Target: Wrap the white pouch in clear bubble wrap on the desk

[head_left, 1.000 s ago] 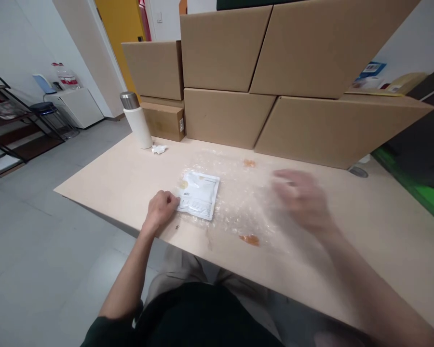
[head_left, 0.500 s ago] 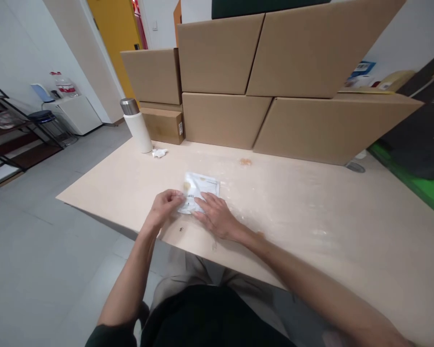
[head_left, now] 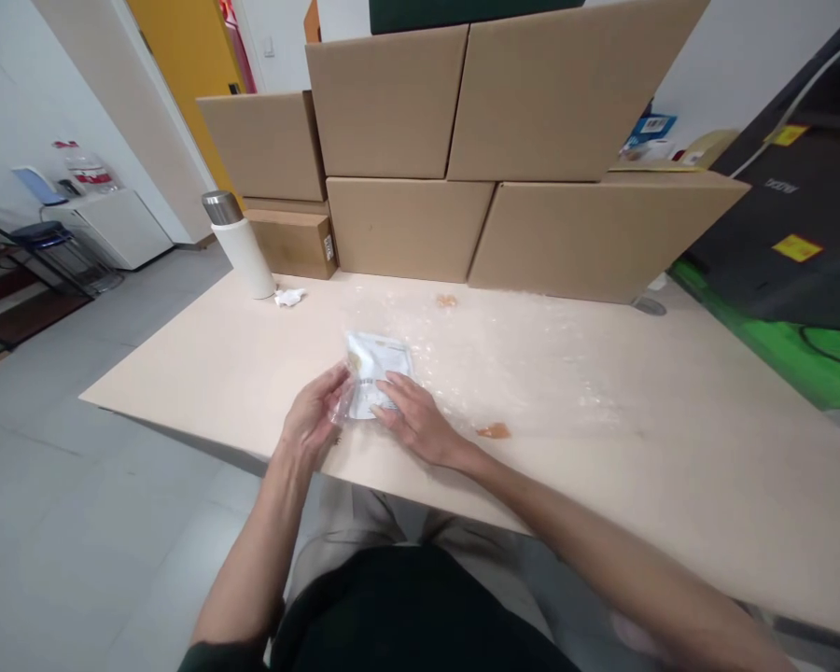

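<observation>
The small flat white pouch with printed labels [head_left: 376, 375] lay on a sheet of clear bubble wrap [head_left: 504, 359] spread over the pale wooden table [head_left: 672, 467], towards its near left part. The left hand [head_left: 313, 422] had its fingers curled around the near left edge of the wrap, lifting it against the pouch's side. The right hand [head_left: 418, 426] rested flat with spread fingers on the pouch's near right corner, pinning it down. Judging by this, the wrapping was barely begun: only one edge was raised, and most of the sheet stretched unfolded to the right, past a scrap of orange tape [head_left: 494, 430]. A white steel-capped flask [head_left: 236, 245] and stacked brown cardboard boxes [head_left: 476, 159] stood at the far edge.
</observation>
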